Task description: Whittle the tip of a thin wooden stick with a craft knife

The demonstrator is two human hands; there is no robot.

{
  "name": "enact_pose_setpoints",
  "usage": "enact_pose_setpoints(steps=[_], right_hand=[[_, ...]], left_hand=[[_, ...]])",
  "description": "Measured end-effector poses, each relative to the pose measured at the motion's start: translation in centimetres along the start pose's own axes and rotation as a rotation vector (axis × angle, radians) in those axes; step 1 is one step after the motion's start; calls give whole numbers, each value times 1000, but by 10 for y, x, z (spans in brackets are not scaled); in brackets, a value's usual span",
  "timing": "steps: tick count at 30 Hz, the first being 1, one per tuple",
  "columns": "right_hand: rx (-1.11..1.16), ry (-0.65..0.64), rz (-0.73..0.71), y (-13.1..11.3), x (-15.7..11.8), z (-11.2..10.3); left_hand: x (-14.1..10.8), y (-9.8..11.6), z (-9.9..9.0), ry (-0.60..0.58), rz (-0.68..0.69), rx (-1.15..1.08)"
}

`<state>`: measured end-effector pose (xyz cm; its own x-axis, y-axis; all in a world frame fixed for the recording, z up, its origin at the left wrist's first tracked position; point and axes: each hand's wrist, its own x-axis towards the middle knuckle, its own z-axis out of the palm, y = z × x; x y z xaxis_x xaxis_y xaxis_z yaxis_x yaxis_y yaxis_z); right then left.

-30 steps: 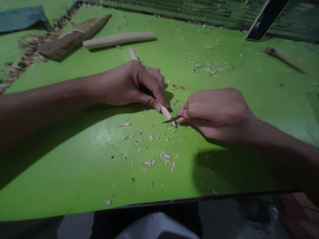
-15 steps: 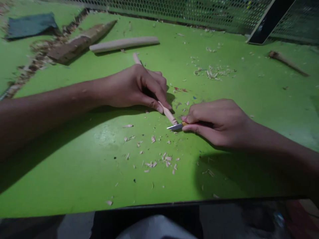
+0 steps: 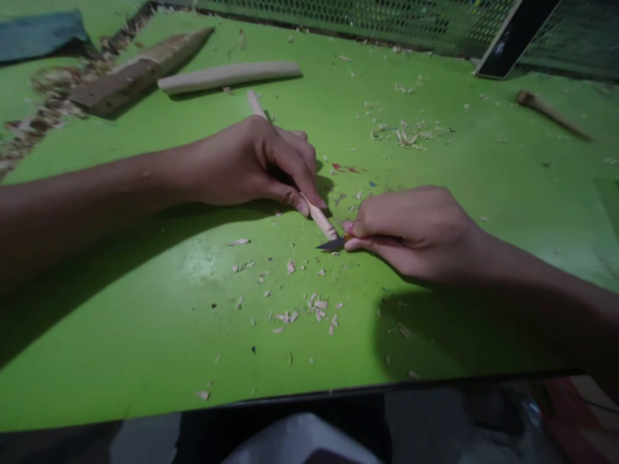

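Note:
My left hand [image 3: 271,164] is closed around a slim, pale wooden stick [image 3: 323,222], pinning it on the green table [image 3: 159,361]. The stick's far end shows beyond the knuckles, and its middle is hidden under the hand. Rings or notches mark the near end. My right hand [image 3: 411,232] pinches the short yellowish handle of a carving knife [image 3: 333,244]. The knife's small pointed blade faces left, right at the stick's notched tip; whether it touches the wood I cannot tell. Wood chips [image 3: 316,306] lie scattered in front of both hands.
Behind my left hand lie a pale carved wooden piece [image 3: 229,77] and a pointed, partly barked piece of wood [image 3: 145,71]. A dark blue-green cloth-like sheet [image 3: 43,33] rests at the far left. A thin brown stick [image 3: 551,115] lies right, before a perforated screen [image 3: 387,22].
The whole view has shifted slightly, so everything sits a little further left and higher. The blade looks darker now. Both hands keep their hold on the stick and the knife.

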<state>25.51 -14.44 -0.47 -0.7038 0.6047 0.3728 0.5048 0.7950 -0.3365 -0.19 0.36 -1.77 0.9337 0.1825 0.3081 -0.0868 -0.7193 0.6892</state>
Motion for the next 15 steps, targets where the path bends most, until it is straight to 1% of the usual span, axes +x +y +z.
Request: enact_pose_setpoints(steps=[6,10,12,15], right_hand=[[-122,-14,-38,-2,2,0],[-226,21,-42,-2,3,-2],[-182,49,-15,1,2,-1],[-23,91,34,5,-2,0]], left_hand=[[0,-1,0,3,7,9],[1,0,-1,-7,3,3],[1,0,-2,-9,-4,-6],[1,0,-1,-3,2,-10]])
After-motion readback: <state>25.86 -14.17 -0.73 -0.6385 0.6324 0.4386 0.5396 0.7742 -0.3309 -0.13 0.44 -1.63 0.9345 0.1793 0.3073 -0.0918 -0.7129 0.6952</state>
